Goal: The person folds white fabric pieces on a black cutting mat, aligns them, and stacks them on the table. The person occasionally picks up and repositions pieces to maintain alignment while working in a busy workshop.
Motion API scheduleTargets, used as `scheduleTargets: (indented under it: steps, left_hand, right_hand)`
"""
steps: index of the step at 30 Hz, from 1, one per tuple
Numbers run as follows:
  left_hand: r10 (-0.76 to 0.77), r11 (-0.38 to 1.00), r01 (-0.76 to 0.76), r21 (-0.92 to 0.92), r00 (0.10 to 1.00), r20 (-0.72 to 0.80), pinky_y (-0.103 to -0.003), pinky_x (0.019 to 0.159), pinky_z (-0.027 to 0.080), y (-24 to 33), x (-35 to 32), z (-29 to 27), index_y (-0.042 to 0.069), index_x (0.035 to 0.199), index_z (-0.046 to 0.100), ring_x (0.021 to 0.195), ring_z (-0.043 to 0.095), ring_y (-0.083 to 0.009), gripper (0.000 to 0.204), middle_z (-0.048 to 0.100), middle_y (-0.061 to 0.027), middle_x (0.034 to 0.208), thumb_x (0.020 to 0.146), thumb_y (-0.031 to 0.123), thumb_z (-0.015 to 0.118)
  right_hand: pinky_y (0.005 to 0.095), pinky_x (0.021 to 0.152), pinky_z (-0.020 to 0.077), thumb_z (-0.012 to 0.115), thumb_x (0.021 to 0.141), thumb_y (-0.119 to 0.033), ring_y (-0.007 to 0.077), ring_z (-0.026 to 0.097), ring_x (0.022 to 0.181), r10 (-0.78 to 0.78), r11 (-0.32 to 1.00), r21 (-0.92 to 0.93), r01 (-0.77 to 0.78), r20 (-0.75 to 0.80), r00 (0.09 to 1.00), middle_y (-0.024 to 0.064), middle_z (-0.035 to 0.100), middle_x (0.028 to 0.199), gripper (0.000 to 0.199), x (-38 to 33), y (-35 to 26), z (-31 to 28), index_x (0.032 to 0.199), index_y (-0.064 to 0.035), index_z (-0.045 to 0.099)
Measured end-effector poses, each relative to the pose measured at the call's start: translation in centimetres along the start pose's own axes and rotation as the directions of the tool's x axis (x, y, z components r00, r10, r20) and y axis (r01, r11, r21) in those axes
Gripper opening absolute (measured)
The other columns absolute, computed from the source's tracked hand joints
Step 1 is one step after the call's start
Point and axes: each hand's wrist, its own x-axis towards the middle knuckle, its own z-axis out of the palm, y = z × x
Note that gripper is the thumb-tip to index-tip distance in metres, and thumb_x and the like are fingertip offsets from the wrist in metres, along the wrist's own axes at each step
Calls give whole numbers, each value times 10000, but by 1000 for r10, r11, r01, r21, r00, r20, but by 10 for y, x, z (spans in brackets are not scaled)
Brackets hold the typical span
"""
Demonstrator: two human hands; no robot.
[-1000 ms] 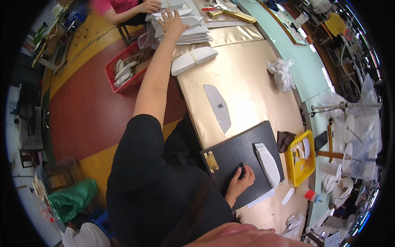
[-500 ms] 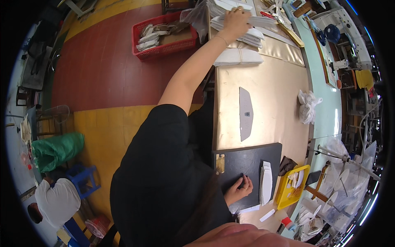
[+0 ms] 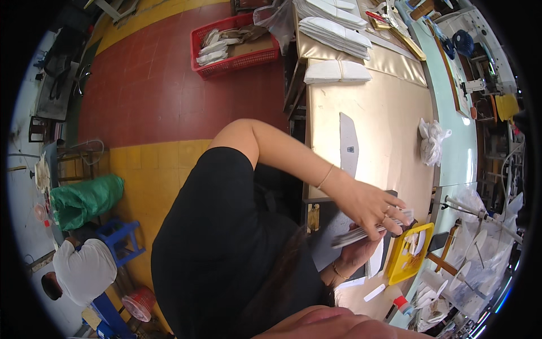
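Observation:
My left hand bends over a thin stack of flat pale pieces, its fingers curled on the upper face and far edge. From below, my right hand supports the same stack, its fingers partly hidden under it. Both hands are above a dark board on the gold-covered table. Another stack of white pieces lies on the board, half covered by my right hand. Beyond the board's left side, a flat grey piece with a small dark mark lies on the table.
Stacks of white pieces and a tied bundle occupy the table's left end. A yellow tray stands beside the board. A crumpled white plastic bag lies along the far side. On the floor are a red basket and a blue stool.
My left hand has come from the stacks at the table's end to above the board, bringing a thin stack. My right hand has lifted off the board and closed on that stack too.

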Motion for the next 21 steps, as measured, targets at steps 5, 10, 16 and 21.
scheduleTargets:
  steps: [5, 10, 16, 21]
  left_hand:
    - [-701, 571, 546, -613, 713, -18, -484, 1133, 287, 41, -10, 32, 112, 1337, 491, 1367, 352, -374, 520, 399, -190, 1422, 864, 234, 670]
    - [-685, -461, 361, -811, 437, 583, -386, 1118, 320, 83, 2, 57, 30, 1484, 230, 1346, 360, -241, 789, 392, -193, 1404, 893, 267, 696]
    - [-645, -617, 311, -722, 324, 691, -305, 760, 561, 83, -7, 49, 47, 1482, 180, 1022, 581, -166, 758, 492, -126, 1224, 874, 43, 631]
    - [-631, -512, 525, -680, 309, 712, -280, 676, 555, 82, 1, 44, 51, 1468, 229, 898, 593, -148, 750, 525, -105, 1121, 811, 3, 588]
  right_hand:
    - [413, 1048, 415, 452, 1026, -370, 277, 509, 1234, -200, 967, -181, 181, -95, 975, 163, 454, 1403, 576, -17, -6, -16, 1458, -18, 305]
    - [412, 1022, 422, 495, 1021, -304, 283, 518, 1201, -262, 900, -372, 227, -47, 964, 176, 495, 1342, 549, -20, -7, -13, 1441, 7, 327]
    - [364, 915, 418, 775, 825, -276, 254, 493, 1115, -615, 359, -843, 401, 109, 781, 118, 480, 1234, 589, -25, -12, -14, 1284, -40, 492]
    - [311, 829, 412, 748, 842, -176, 209, 498, 988, -539, 342, -833, 436, 206, 817, 78, 489, 1054, 247, -30, -10, -21, 986, -34, 606]
